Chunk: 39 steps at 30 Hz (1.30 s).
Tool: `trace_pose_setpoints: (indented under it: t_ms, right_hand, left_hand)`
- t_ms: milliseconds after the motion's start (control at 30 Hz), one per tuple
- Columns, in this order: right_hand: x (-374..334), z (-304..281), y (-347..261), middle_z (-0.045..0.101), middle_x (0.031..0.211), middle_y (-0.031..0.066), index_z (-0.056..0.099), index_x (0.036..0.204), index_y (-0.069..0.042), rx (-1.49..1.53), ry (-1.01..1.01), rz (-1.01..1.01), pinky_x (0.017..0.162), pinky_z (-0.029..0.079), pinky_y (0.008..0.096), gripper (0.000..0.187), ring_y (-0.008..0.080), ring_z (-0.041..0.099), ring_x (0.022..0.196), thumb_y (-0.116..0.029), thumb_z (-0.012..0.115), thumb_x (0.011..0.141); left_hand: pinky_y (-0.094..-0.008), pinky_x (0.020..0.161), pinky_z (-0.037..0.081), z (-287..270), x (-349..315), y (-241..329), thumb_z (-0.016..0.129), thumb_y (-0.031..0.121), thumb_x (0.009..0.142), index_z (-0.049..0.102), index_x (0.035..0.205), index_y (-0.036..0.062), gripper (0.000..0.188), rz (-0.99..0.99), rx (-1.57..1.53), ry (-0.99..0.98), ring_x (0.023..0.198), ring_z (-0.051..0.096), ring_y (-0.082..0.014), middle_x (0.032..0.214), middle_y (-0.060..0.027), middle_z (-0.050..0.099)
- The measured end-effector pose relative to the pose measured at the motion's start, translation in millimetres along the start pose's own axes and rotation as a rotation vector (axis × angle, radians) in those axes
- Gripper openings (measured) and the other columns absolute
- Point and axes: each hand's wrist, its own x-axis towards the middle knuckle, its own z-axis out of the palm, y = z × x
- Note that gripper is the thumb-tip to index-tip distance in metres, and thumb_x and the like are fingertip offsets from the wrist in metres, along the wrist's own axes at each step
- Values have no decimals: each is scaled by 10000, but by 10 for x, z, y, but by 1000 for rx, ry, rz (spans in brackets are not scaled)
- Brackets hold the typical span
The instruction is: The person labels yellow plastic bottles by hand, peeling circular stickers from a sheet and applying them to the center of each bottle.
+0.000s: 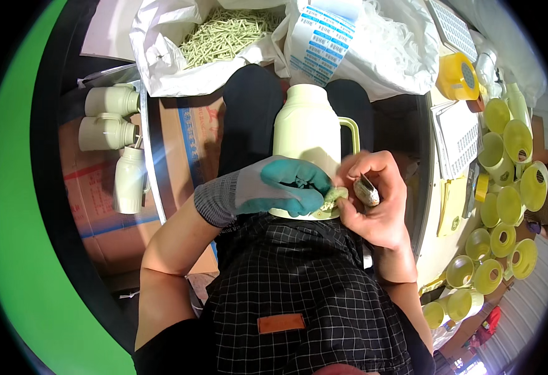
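A pale green vacuum jug (305,125) lies across my lap, its neck away from me and its handle on the right. My left hand (280,187), in a grey and teal glove, is curled over the jug's lower end. Its fingertips close around small pale green pieces (334,199) whose exact kind is hard to make out. My bare right hand (377,197) pinches toward the same pieces with thumb and finger. Tucked in that hand is a short, slim tool with a whitish wrapped grip (366,192). My right index finger is slightly blurred.
Ahead stand a white sack of pale green sticks (227,37) and a sack of clear plastic parts (389,50), with a label sheet (322,44) between. On the left are several jugs (108,132) by cardboard (114,194). Rightward lie a tape roll (456,76) and several yellow-green jug shells (509,205).
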Motion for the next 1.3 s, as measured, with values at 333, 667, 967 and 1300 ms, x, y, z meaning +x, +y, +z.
trace_pose_setpoints:
  t_ms: [333, 667, 967, 1300]
  right_hand:
    - [54, 17, 22, 581, 1211, 105, 495, 1159, -73, 105, 22, -41, 672, 442, 192, 491, 32, 539, 792, 154, 679, 764]
    - [28, 2, -10, 629, 1054, 10, 514, 1154, -87, 80, 30, 206, 678, 450, 175, 477, 13, 557, 836, 130, 718, 781]
    - [108, 111, 163, 575, 882, -45, 535, 1110, -85, 218, 29, 240, 696, 418, 208, 479, 26, 516, 802, 121, 819, 784]
    - [148, 76, 189, 552, 870, -43, 545, 1076, -88, 265, 37, 346, 709, 433, 227, 469, 30, 505, 783, 111, 804, 740]
  left_hand:
    - [-292, 812, 553, 72, 56, -66, 730, 119, 940, 708, 1269, 11, 347, 181, -7, -59, 880, 666, -107, 1012, -18, 727]
    - [-272, 798, 563, 134, 44, 53, 782, 121, 926, 739, 1065, 47, 163, 29, 176, 146, 861, 683, -81, 938, -21, 750]
    - [-269, 725, 549, -46, -6, 227, 809, 178, 895, 738, 986, 36, 183, 57, 357, 232, 775, 671, -78, 850, -13, 735]
    - [-317, 764, 563, -36, 6, 348, 812, 196, 884, 706, 968, 36, 210, 41, 702, 285, 800, 703, -136, 829, -56, 729]
